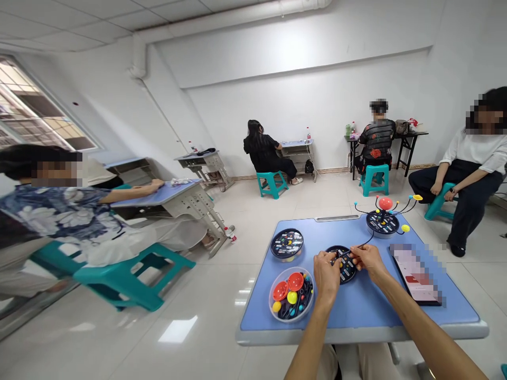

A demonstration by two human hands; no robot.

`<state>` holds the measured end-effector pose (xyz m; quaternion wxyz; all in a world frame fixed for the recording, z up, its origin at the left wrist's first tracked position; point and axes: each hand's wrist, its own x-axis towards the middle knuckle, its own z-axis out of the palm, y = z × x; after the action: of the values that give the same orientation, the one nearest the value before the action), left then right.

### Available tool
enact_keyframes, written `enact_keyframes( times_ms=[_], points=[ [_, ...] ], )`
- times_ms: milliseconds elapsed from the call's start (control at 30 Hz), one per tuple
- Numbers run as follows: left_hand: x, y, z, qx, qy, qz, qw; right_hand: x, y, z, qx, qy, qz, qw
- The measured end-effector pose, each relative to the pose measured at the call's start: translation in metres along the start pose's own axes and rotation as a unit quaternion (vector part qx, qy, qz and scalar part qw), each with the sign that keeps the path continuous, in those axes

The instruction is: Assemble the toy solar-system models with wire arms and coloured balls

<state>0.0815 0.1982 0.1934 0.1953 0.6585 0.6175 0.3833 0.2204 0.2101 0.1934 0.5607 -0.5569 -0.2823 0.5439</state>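
Observation:
My left hand (328,274) is closed in a pinch above a round black disc (348,271) printed with planets and labels. Beside it, my right hand (370,262) pinches a thin curved black rod (371,237), whose free end points up and away. The rod runs between both sets of fingertips; its near end is hidden at my left fingers. To the left sits a clear plastic bowl (271,298) with red half-shells (295,281), small coloured balls and black parts. An assembled solar system model (385,205) stands on its base at the table's far right corner.
Another printed disc on a container (287,244) lies at the table's far left. A phone (415,274) lies right of my hands on the blue table (253,311). One person sits at right, another at left by a desk (166,192); others sit by the back wall.

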Motion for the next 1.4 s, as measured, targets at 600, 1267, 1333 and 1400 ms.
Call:
enact_keyframes(
  times_ms=[600,1267,1333,1400],
  points=[
    [-0.009,0.001,0.006,0.137,-0.018,0.029,0.990,-0.002,0.001,-0.006,-0.116,-0.010,0.029,0.993],
    [-0.089,-0.029,-0.101,0.002,0.155,0.053,0.986,-0.093,-0.014,0.045,-0.417,-0.219,-0.329,0.818],
    [-0.093,-0.049,-0.122,0.017,0.180,0.021,0.983,-0.097,-0.016,0.070,-0.502,-0.283,-0.366,0.731],
    [-0.095,-0.065,-0.135,0.028,0.184,-0.004,0.983,-0.096,-0.015,0.091,-0.588,-0.326,-0.377,0.637]
  ],
)
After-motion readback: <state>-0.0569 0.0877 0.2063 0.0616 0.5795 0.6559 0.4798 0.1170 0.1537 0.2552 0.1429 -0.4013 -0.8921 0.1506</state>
